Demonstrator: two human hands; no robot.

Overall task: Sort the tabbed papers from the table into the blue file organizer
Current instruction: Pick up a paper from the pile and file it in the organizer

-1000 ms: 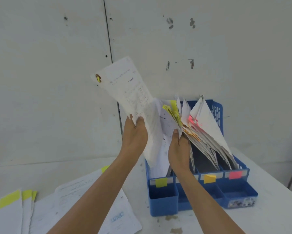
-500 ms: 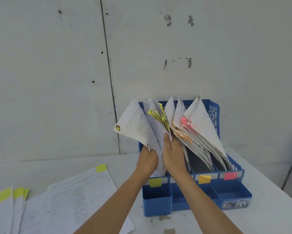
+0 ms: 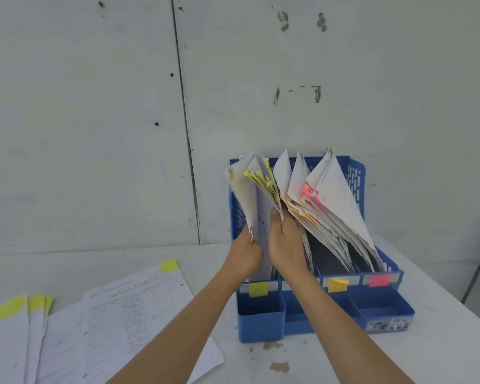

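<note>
Well to the left of the blue file organizer (image 3: 356,176), three loose papers (image 3: 8,333) with yellow tabs lie overlapped on the surface (image 3: 441,328); nearer the organizer, a printed sheet (image 3: 139,309) with a yellow tab at its far corner lies flat, partly under the left forearm; these are not yet filed. At the organizer's left end the left hand (image 3: 245,253) is raised to the leftmost slot, its grip curled round the lower edge of a held sheet (image 3: 247,200); that sheet stands almost upright, long axis running from the slot up and slightly away from the organizer, its foot apparently already inside the slot above the yellow label (image 3: 258,289); the mark at its top corner is too blurred to tell its colour. Just beside it, the right hand (image 3: 287,245) has its grip closed on the yellow-tabbed bundle (image 3: 262,181) in the same slot, thumb on the near face, leaning it toward the organizer's middle so that a gap opens. The held sheet lies directly above that gap, so the coming move looks like a straight slide down along the sheet's own length, led by the left hand, which is the nearer. Further along stand the orange-tabbed bundle (image 3: 302,212) and the pink-tabbed bundle (image 3: 333,195), both leaning toward the organizer's right wall.
</note>
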